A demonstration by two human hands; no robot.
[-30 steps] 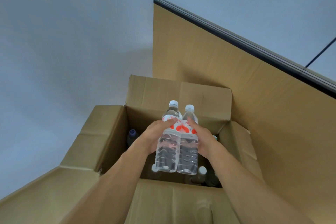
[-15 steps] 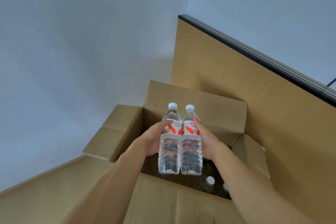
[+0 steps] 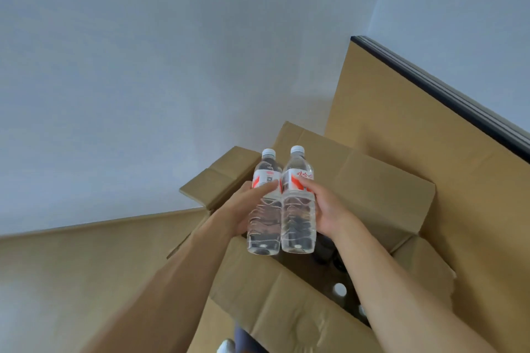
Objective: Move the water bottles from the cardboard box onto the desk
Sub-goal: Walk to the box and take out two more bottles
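Pale blue-grey walls (image 3: 143, 66) rise behind an open cardboard box (image 3: 387, 195). Above its opening, two water bottles (image 3: 282, 209) stand upright and pressed side by side, the left hand (image 3: 243, 209) curled round the left one, the right hand (image 3: 329, 209) round the right one. Below the grip, white bottle caps (image 3: 339, 289) show inside the box.

Left arm: bare forearm rising from the lower left toward frame centre.
Left hand (image 3: 246, 206): thumb forward, fingers curled in a grip.
Right arm: bare forearm running from the lower right up to centre.
Right hand (image 3: 329, 209): fingers (image 3: 308, 188) curled, gripping.
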